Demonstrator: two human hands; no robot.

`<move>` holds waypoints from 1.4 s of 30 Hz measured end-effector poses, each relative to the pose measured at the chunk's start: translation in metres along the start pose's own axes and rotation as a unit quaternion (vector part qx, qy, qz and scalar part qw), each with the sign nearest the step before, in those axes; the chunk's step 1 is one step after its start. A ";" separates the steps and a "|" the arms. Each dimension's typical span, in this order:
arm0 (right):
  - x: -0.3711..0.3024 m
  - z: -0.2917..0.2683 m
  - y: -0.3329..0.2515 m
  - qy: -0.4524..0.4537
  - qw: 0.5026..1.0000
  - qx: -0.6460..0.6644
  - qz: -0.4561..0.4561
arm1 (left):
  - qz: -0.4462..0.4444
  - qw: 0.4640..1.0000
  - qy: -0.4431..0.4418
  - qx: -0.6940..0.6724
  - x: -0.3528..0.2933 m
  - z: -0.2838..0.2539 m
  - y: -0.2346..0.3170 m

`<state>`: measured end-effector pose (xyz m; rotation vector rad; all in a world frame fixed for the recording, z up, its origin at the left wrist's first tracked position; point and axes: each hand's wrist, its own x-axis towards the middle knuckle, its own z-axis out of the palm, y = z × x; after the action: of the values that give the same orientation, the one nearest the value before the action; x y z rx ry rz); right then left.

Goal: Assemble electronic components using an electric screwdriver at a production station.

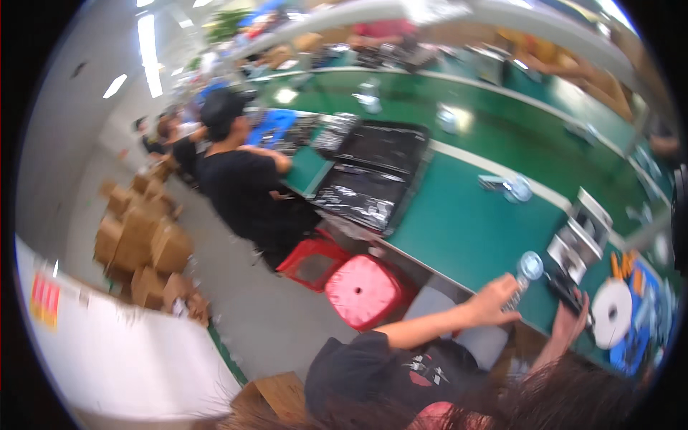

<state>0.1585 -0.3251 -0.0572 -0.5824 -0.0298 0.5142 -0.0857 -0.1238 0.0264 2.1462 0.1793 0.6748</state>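
Note:
My left hand (pixel 493 301) reaches over the table's near edge, fingers curled around the narrow stem of a clear, pale-blue round-headed item (pixel 530 266). Its kind is blurred. My right hand (pixel 570 322) grips a dark, elongated object (pixel 563 289) close by; motion blur hides what it is. Just beyond it stands an open white box (pixel 577 240) with a grey picture or insert. A similar pale-blue round-headed item (pixel 516 189) lies farther back on the green tabletop (pixel 459 222).
A white disc (pixel 611 313) and blue tray (pixel 648 287) with orange-handled tools (pixel 625 264) sit at right. Left along the bench are a black tray (pixel 373 175), red stools (pixel 363 290) and a seated co-worker (pixel 240 175). Cardboard boxes (pixel 140 240) are piled at far left.

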 end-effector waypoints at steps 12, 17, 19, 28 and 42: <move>-0.059 0.169 -0.053 -0.058 0.974 -0.129 -0.179 | 0.075 0.994 -0.057 0.056 0.005 0.003 -0.032; -0.042 0.217 -0.049 -0.026 0.914 -0.237 -0.329 | 0.084 0.991 -0.013 0.101 0.001 0.015 -0.033; -0.037 0.234 -0.045 -0.058 0.892 -0.264 -0.363 | 0.099 0.986 -0.014 0.131 0.001 0.015 -0.034; 0.014 0.277 -0.034 -0.091 0.863 -0.360 -0.343 | 0.086 0.983 -0.009 0.161 0.001 0.015 -0.031; 0.021 0.280 -0.008 -0.105 0.830 -0.460 -0.297 | 0.097 0.985 0.026 0.140 -0.003 0.017 -0.033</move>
<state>0.1335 -0.1761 0.1794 -1.4001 -0.6850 -0.0963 -0.0752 -0.1161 -0.0091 2.4387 0.0979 0.8604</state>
